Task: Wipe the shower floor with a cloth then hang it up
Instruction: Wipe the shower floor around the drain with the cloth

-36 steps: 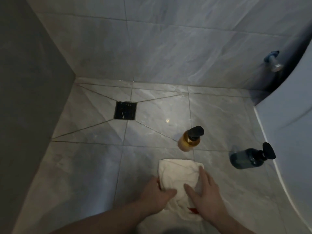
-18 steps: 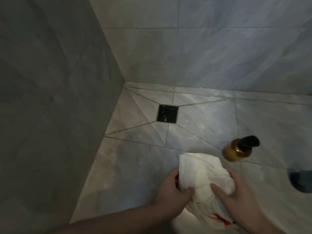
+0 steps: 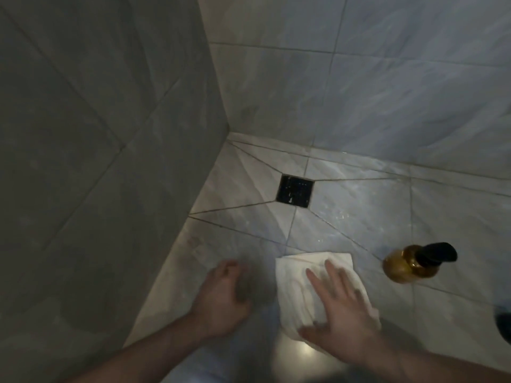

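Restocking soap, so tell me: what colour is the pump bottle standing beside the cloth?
Amber pump bottle with a black pump head, seen in the head view.

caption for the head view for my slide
Right hand presses a white cloth flat on the shower floor near the drain.

The cloth (image 3: pixel 312 288) is lying on the shower floor (image 3: pixel 359 211), with the right hand (image 3: pixel 345 319) resting flat on it. The left hand (image 3: pixel 224 294) is sitting just left of the cloth, near the side wall (image 3: pixel 96 161). The drain (image 3: pixel 295 190) is lying beyond the cloth, toward the corner. A pump bottle (image 3: pixel 414 262) is standing to the cloth's right.
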